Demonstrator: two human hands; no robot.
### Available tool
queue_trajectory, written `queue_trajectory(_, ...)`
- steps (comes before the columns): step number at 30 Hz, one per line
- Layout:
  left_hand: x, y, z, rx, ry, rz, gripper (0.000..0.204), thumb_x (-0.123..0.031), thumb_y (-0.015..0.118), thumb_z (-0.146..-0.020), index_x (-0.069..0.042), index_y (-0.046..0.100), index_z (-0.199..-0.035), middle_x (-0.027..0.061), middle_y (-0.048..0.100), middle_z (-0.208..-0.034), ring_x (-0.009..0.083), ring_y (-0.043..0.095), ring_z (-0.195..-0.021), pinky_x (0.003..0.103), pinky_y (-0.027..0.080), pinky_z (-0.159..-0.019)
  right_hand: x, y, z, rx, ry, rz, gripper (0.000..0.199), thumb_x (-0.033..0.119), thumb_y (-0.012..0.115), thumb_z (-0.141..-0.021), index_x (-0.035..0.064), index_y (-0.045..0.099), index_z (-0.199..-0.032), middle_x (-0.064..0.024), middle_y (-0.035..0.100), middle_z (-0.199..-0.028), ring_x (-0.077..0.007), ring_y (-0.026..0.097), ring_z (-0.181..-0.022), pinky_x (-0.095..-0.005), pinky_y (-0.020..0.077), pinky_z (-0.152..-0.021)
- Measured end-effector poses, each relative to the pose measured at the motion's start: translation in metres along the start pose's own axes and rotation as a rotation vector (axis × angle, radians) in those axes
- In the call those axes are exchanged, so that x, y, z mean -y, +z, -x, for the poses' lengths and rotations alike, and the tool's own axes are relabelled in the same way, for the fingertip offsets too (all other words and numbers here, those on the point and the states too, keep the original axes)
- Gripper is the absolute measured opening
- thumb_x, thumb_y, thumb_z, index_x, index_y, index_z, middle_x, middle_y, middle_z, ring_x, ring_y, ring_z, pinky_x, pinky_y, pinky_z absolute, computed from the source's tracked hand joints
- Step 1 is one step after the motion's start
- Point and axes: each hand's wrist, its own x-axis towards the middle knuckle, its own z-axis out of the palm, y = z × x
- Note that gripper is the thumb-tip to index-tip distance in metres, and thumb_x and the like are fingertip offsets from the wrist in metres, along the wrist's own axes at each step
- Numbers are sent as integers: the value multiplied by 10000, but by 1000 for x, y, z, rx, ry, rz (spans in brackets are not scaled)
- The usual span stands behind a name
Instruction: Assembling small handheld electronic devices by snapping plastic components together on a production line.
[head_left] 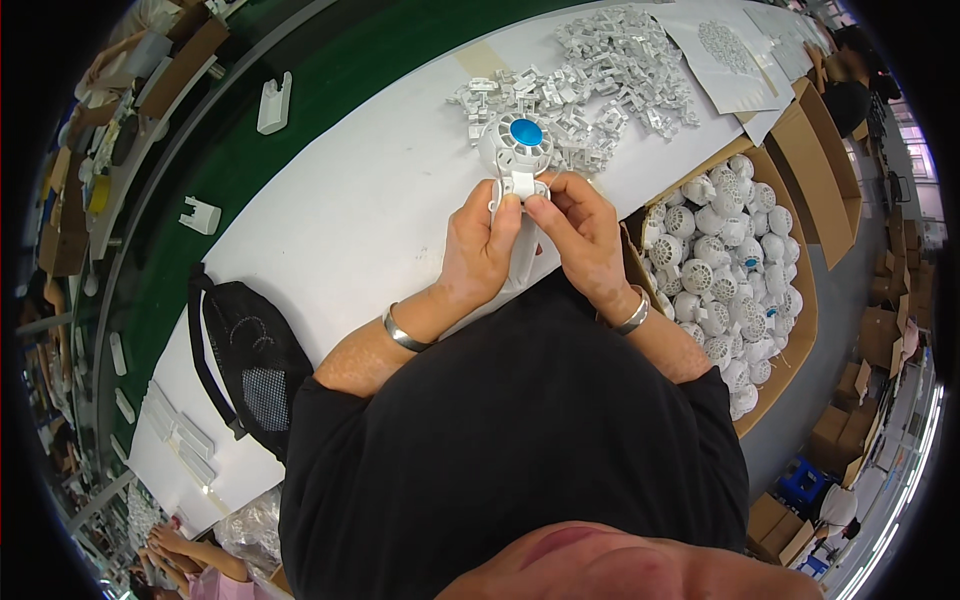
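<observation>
A white handheld fan (521,160), with a round vented head and a blue disc at its centre, is held upright over the table edge in front of me. My left hand (478,245) grips its neck from the left, thumb pressed on a small white bracket-like piece (521,187). From the right, my right hand (585,238) closes on the same neck, its thumb beside the other thumb. The handle runs down between both hands, partly hidden by them. Just beyond the fan head lies a heap of small white plastic brackets (620,70).
At my right stands an open cardboard box (806,335) full of white fan heads (712,250). A black mesh bag (262,345) lies on the white table (350,210) at left. Beyond runs a green conveyor belt (235,130) carrying white housings (274,105). Other people work nearby.
</observation>
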Motion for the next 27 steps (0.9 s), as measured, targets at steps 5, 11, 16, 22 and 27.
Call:
queue_trajectory(5, -6, -4, -12, -4, -130, 212, 269, -236, 415, -990, -5, 514, -1086, 90, 617, -832, 134, 581, -607, 234, 470, -568, -1, -6, -23, 31, -6, 269, 136, 47, 631, -837, 15, 611, -969, -34, 617, -845, -115, 535, -684, -250, 465, -641)
queue_trajectory(11, -11, -8, -17, 3, -194, 191, 255, -238, 434, -985, -17, 521, -1077, 85, 628, -853, 137, 586, -656, 238, 462, -598, -7, -12, -38, -68, -791, 809, 162, -10, 645, -810, 13, 644, -971, -61, 623, -903, -135, 551, -768, -220, 453, -719)
queue_trajectory(16, 1, -14, -14, -74, -43, -146, 230, -232, 504, -954, -11, 529, -1014, 95, 606, -782, 218, 608, -715, 345, 471, -643, 9, -9, -40, 142, -834, 883, 178, -29, 668, -755, 25, 651, -923, -61, 605, -845, -179, 552, -691, -235, 450, -628)
queue_trajectory(22, 1, -7, -8, -67, 11, -90, 202, -219, 507, -944, -25, 521, -997, 108, 607, -818, 232, 582, -729, 345, 458, -671, 19, 3, -49, 142, -516, 920, 169, -48, 658, -738, 28, 647, -889, -63, 587, -821, -195, 544, -649, -255, 441, -569)
queue_trajectory(27, 11, -16, -8, -111, 151, -113, 201, -221, 513, -934, -32, 524, -1000, 129, 607, -837, 247, 572, -735, 336, 453, -680, 13, 11, -53, 337, -763, 948, 179, -56, 653, -735, 20, 641, -896, -69, 583, -822, -198, 542, -649, -264, 438, -558)
